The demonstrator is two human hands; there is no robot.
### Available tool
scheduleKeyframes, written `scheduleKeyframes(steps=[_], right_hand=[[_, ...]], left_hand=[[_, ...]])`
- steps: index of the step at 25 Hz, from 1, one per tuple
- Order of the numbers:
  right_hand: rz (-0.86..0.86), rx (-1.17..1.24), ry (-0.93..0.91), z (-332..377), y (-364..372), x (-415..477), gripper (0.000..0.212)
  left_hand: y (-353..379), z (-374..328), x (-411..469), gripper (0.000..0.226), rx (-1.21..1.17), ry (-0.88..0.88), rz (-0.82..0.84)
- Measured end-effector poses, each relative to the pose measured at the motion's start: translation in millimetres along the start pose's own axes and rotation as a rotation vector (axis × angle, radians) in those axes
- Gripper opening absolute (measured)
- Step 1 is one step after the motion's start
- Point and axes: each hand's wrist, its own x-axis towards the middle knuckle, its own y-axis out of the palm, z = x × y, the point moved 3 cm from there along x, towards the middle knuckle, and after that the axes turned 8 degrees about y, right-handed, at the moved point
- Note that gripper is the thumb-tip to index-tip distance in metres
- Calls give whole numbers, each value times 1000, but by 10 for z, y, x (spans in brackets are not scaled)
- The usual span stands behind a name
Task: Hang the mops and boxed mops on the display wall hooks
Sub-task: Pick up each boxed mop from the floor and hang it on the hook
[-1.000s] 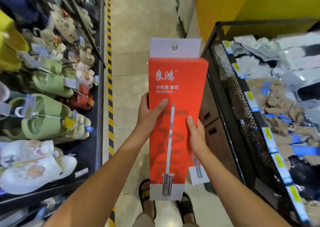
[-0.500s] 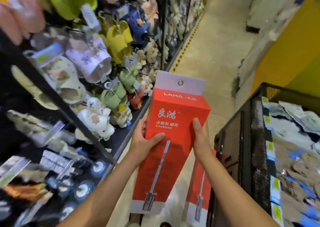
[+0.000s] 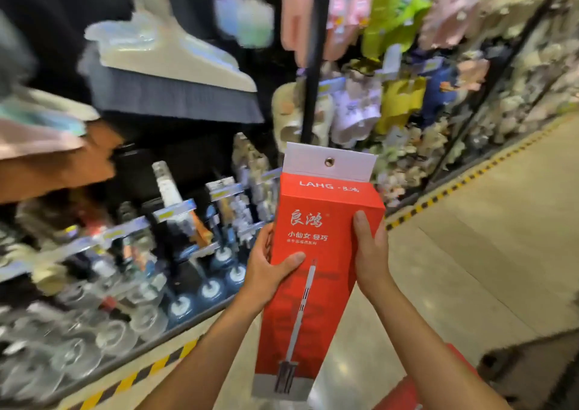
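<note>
A tall red boxed mop (image 3: 316,221) with a white hang tab and metal eyelet (image 3: 329,161) stands upright in front of me. My left hand (image 3: 269,268) grips its left edge, thumb across the front. On the box's right edge my right hand (image 3: 371,253) holds it with fingers wrapped round the side. A broom-like mop head (image 3: 169,74) with a white top and grey bristles hangs on the dark display wall at upper left. Part of another red box (image 3: 404,391) shows below my right forearm.
Blurred shelves of hanging slippers (image 3: 401,96) fill the right. Price-tagged hooks with small goods (image 3: 188,221) and glassware (image 3: 109,337) sit lower left. A black upright post (image 3: 313,74) divides the racks. A yellow-black stripe (image 3: 438,195) edges the tiled aisle floor.
The view has swung left and upward from the aisle and wire basket to the display wall. The red box stays in both hands, carried along toward the rack.
</note>
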Motion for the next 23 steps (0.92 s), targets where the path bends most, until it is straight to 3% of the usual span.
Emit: scheduleKeyframes(steps=[7, 14, 17, 20, 23], right_hand=[[405, 52, 53, -170, 2044, -1339, 77], [733, 45, 145, -409, 3954, -3522, 95], [874, 57, 215, -445, 4596, -4357, 103], [1076, 55, 260, -525, 5265, -5218, 88], [1248, 53, 289, -585, 5804, -6001, 104]], left_hand=[[-2079, -456, -1457, 87, 41, 42, -423], [-4021, -1005, -3670, 81, 110, 86, -771], [-4579, -1243, -4492, 81, 170, 103, -951], [-5078, -1437, -5314, 79, 230, 123, -1147], [-5471, -1549, -6004, 78, 250, 139, -1311]])
